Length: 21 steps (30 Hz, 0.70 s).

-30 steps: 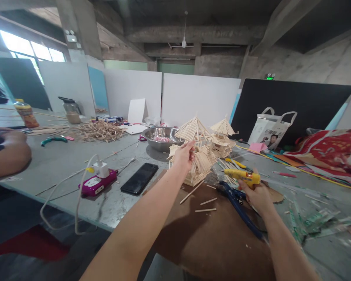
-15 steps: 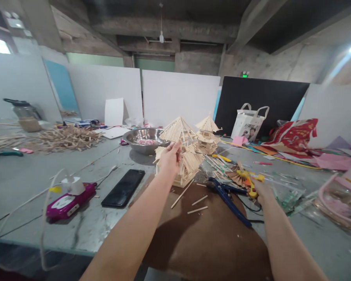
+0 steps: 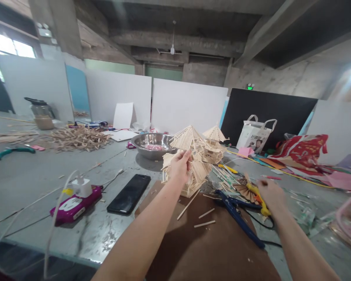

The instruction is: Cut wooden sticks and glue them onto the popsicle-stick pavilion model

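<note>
We see two arms stretched forward over the desk (image 3: pixel 38 168), both bare. The left arm slants up from the lower edge to the centre; the left hand (image 3: pixel 180 167), thumb uppermost and fingers curled, grasps the nearer stick pavilion (image 3: pixel 197 171) below its pointed roof, though the fingers hide the exact contact. The right arm rises from the lower right corner, and the right hand (image 3: pixel 271 195) is bent inward, knuckles up, beside one yellow glue gun (image 3: pixel 259 198); we cannot tell whether its fingers grip the tool or are clear of it.

The nearer pavilion stands at the far edge of one brown board (image 3: pixel 216 253). Of pavilions we count two, the farther stick pavilion (image 3: pixel 214 152) standing just behind and to the right. On the board lie four loose sticks (image 3: pixel 204 224) and, at its right, one pair of blue-handled pliers (image 3: pixel 237 219).

Farther out we count one black phone (image 3: pixel 128 194), one purple power strip (image 3: pixel 76 205) bearing one white plug (image 3: pixel 82 187), one metal bowl (image 3: pixel 152 153), one heap of short sticks (image 3: pixel 78 138) and one white tote bag (image 3: pixel 251 134).
</note>
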Each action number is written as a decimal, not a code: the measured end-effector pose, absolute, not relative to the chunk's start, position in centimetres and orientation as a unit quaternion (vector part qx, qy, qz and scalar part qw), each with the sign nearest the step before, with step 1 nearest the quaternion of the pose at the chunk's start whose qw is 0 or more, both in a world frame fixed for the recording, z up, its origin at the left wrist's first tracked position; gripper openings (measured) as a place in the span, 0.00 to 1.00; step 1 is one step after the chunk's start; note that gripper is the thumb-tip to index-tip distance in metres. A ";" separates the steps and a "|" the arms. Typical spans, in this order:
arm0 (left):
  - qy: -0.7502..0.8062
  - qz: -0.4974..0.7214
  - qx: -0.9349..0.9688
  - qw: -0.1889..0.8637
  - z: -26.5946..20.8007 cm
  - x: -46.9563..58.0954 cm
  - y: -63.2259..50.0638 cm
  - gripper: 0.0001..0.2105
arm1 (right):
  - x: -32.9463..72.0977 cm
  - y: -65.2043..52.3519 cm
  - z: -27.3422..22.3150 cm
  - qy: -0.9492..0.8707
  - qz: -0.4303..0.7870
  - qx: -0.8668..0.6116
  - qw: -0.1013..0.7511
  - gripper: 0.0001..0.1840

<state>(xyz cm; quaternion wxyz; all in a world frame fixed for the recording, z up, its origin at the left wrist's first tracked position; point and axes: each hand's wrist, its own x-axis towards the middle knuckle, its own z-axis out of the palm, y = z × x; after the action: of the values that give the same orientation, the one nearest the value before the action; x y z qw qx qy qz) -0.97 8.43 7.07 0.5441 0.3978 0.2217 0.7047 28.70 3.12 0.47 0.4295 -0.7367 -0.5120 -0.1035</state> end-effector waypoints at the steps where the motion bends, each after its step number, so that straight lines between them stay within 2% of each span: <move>1: 0.221 0.703 0.402 0.543 7.1 -1.0 8.4 0.13 | 26.8 3.3 2.2 -0.523 -0.128 -0.727 0.427 0.16; 5: 0.219 0.702 0.412 0.538 6.9 -1.2 8.5 0.13 | 18.1 4.7 8.8 -0.636 -0.087 -0.611 0.463 0.17; 8: 0.212 0.702 0.410 0.542 6.8 -1.2 8.6 0.14 | 13.0 6.1 11.5 -0.675 0.012 -0.557 0.484 0.15; 12: 0.216 0.705 0.407 0.539 7.0 -1.1 8.6 0.14 | 9.6 7.7 12.8 -0.660 0.225 -0.519 0.494 0.12; 14: 0.222 0.705 0.406 0.538 7.0 -1.1 8.6 0.13 | 8.9 8.2 13.1 -0.647 0.294 -0.506 0.489 0.10; 21: 0.228 0.703 0.405 0.538 7.0 -1.0 8.7 0.15 | 8.5 9.4 13.3 -0.637 0.337 -0.506 0.474 0.10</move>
<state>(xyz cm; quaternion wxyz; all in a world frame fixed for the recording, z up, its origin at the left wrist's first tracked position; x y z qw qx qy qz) -1.00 8.73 6.99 0.5384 0.4051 0.2285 0.7027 8.51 9.36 13.29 0.4737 -0.5057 -0.6373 0.3373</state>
